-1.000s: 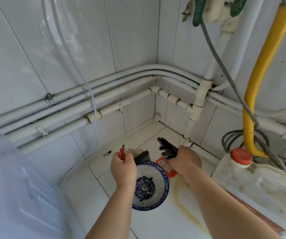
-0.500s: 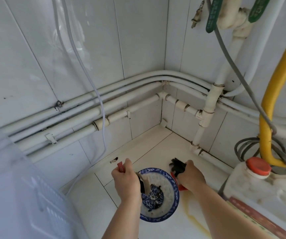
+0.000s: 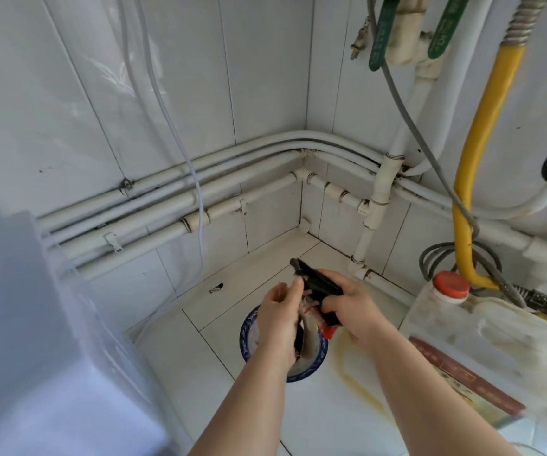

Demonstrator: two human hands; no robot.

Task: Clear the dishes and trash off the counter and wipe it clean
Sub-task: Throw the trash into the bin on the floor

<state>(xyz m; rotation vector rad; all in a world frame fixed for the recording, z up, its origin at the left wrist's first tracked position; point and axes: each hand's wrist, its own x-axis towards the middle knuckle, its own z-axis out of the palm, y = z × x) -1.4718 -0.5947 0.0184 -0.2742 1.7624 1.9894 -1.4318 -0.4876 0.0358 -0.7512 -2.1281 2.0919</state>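
A blue-rimmed bowl [image 3: 247, 337] stands on the white tiled counter [image 3: 315, 419] in the corner, mostly hidden under my hands. My left hand [image 3: 278, 320] is above the bowl and holds crumpled beige and red wrapper trash [image 3: 310, 324]. My right hand [image 3: 353, 307] is just beside it, closed around black plastic trash [image 3: 318, 281] with a red scrap [image 3: 328, 331] under it. The two hands meet over the bowl. A small dark scrap [image 3: 216, 287] lies on the counter near the back wall.
A large grimy oil jug with a red cap [image 3: 483, 343] stands at the right. A yellowish stain ring [image 3: 351, 373] marks the counter beside the bowl. White pipes [image 3: 199, 205] run along both walls; a yellow hose [image 3: 473, 159] hangs right. A plastic-covered appliance [image 3: 35, 340] fills the left.
Both hands have come together above the bowl, bringing the black and red trash from the right and the wrapper from the left. The view has tilted upward slightly.
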